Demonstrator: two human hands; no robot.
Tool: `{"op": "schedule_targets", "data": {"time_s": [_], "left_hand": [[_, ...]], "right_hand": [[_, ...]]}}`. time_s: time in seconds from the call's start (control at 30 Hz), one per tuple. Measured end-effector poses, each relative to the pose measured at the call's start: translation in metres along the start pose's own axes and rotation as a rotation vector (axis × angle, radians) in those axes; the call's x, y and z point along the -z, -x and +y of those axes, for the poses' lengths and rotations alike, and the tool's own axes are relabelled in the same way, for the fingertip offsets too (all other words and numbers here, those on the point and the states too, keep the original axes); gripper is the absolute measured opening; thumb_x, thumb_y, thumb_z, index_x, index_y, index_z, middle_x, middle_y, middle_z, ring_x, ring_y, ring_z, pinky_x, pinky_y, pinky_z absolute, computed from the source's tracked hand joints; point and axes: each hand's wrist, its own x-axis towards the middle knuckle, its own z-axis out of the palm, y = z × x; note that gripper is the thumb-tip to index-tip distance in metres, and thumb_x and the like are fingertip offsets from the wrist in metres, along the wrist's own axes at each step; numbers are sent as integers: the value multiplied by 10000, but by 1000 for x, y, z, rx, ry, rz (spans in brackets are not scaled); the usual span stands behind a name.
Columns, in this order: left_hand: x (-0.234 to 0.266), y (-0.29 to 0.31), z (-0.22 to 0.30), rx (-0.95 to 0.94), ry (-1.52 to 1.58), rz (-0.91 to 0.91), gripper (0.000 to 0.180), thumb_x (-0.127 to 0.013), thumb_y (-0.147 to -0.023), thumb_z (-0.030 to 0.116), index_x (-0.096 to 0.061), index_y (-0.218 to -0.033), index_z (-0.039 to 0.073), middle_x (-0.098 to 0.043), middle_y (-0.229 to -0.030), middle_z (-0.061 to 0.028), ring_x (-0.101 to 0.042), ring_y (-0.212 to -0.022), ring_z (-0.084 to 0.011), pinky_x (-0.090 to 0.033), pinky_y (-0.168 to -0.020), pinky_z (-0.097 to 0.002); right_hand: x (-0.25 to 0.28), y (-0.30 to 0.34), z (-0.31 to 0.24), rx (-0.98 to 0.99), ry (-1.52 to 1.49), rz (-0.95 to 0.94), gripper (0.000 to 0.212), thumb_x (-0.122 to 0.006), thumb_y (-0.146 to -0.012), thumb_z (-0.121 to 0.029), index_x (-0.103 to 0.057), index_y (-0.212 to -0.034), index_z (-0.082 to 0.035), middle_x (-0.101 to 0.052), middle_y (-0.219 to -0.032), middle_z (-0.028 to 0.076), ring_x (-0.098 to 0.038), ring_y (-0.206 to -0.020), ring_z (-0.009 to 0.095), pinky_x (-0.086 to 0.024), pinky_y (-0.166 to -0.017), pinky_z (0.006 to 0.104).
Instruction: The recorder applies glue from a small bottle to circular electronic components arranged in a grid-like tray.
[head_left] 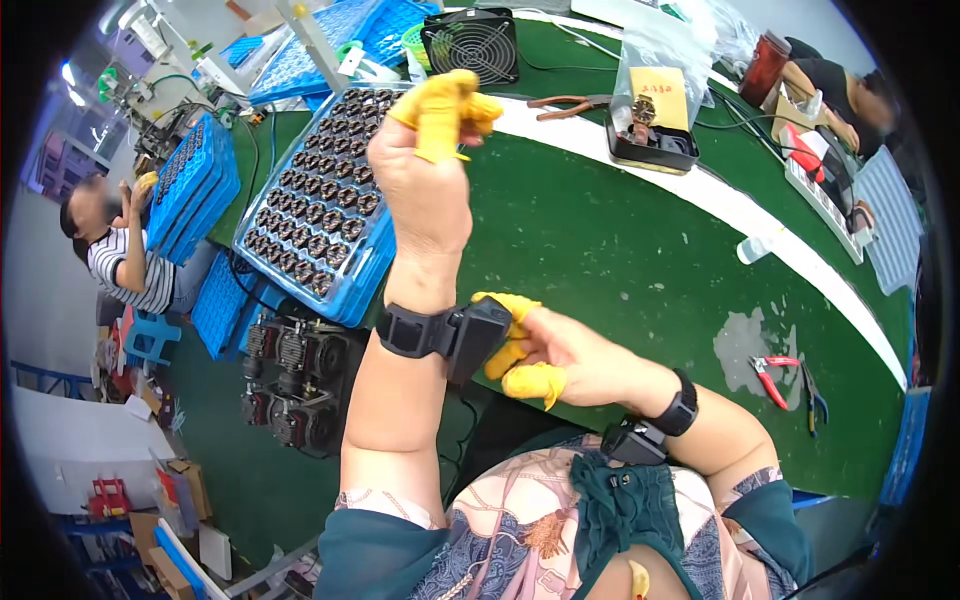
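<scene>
My left hand (pixel 425 140) is raised over the right edge of a clear-and-blue tray (pixel 345 305) filled with rows of small dark round parts (pixel 313 215). Yellow covers wrap its fingertips, which are bent and pressed together; whatever lies between them is hidden. Closer to my body, my right hand (pixel 555 350) hovers by the left forearm, beside the black device on that wrist (pixel 475 335). Its yellow-covered fingers are loosely curved and apart, and nothing shows between them.
On the green table (pixel 600 240) lie red-handled pliers (pixel 772 380), dark tweezers-like pliers (pixel 812 400) and brown-handled pliers (pixel 568 106). A black tin (pixel 655 150) holds a wristwatch (pixel 642 112). Behind stands a fan (pixel 470 48). Co-workers sit left (pixel 125 250) and far right (pixel 840 95).
</scene>
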Motion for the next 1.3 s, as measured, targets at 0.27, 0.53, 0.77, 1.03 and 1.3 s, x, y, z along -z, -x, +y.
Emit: {"op": "schedule_targets", "data": {"time_s": [0.27, 0.53, 0.77, 1.03, 1.3], "left_hand": [[-33, 16, 13, -668, -575, -371, 155, -677, -732, 104, -626, -863, 39, -625, -745, -76, -603, -651, -204, -480, -607, -279], [-60, 45, 26, -898, -692, -734, 218, -679, -616, 204, -597, -748, 52, -477, -589, -1, -504, -565, -165, -425, -512, -272], [-71, 74, 51, -910, -552, -841, 134, -633, -597, 176, -536, -561, 91, -462, -573, 10, -483, -556, -155, -387, -499, -289], [-91, 109, 84, -945, -345, -1055, 169, -561, -608, 196, -580, -612, 28, -511, -604, -40, -500, -581, -191, -400, -548, -325], [-93, 125, 75, -994, -278, -1101, 146, -546, -629, 188, -589, -539, 82, -542, -561, -21, -530, -603, -199, -373, -518, -315]], "right_hand": [[1, -6, 17, -28, -181, 96, 333, -615, -827, -131, -505, -1136, -72, -580, -972, -5, -525, -863, 76, -433, -751, 215], [7, 3, 27, -149, -102, 6, 355, -620, -814, -78, -531, -1157, -53, -568, -1108, 38, -528, -1022, 127, -417, -881, 271], [4, 18, 6, -119, -50, -42, 374, -595, -828, -97, -501, -1179, -6, -550, -1134, 79, -525, -1028, 154, -423, -880, 300], [16, 36, -44, -113, -352, -149, 329, -561, -836, -62, -518, -1156, 0, -572, -1086, 93, -533, -1002, 163, -437, -863, 310], [-3, -2, -68, -49, 379, -154, 160, -635, -790, -152, -602, -867, -15, -606, -744, 40, -528, -692, 73, -448, -641, 237]]}}
